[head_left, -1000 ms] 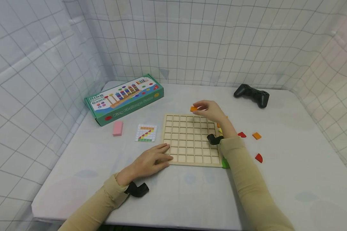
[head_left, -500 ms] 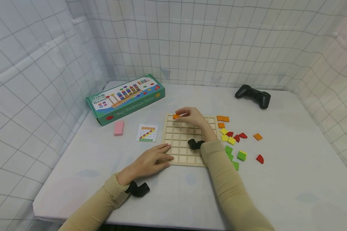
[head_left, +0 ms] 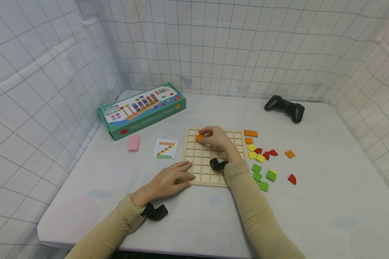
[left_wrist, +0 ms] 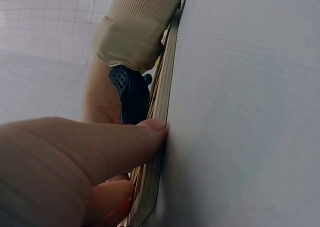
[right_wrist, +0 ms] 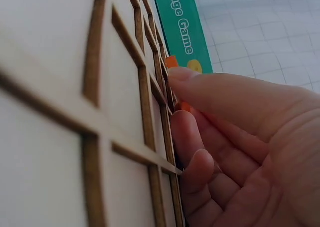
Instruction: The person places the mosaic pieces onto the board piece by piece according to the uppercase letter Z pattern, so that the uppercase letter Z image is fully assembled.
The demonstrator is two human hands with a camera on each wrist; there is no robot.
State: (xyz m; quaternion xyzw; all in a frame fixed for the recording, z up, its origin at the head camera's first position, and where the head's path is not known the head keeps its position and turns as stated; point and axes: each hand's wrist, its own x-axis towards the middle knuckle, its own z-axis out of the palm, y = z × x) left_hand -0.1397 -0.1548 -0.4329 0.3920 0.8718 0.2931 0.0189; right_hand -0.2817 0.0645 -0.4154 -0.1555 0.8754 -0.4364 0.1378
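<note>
My right hand [head_left: 216, 139] pinches an orange square tile [head_left: 199, 137] between thumb and fingertips, low over the upper left cells of a wooden grid board [head_left: 205, 178]. The right wrist view shows the orange tile [right_wrist: 171, 62] at the thumb tip, right at the board's raised ribs, partly hidden by the fingers. On the board's lower left corner rest the spread fingers of my left hand [head_left: 166, 181]. In the left wrist view, the left thumb [left_wrist: 142, 132] lies against the board's side edge. Left of the board lies a pattern card [head_left: 166, 149] with an orange, yellow, red and green figure.
Right of the board are orange tiles [head_left: 250, 133], yellow tiles [head_left: 252, 155], green tiles [head_left: 257, 176] and red quarter-round pieces [head_left: 273, 152]. A black game controller [head_left: 285, 108] sits at the back right. A green game box [head_left: 142, 111] and a pink block [head_left: 134, 143] stand left.
My right hand has carried the orange tile leftward from beyond the board's far edge, then nearer to me over the upper left cells. The left hand has stayed in place.
</note>
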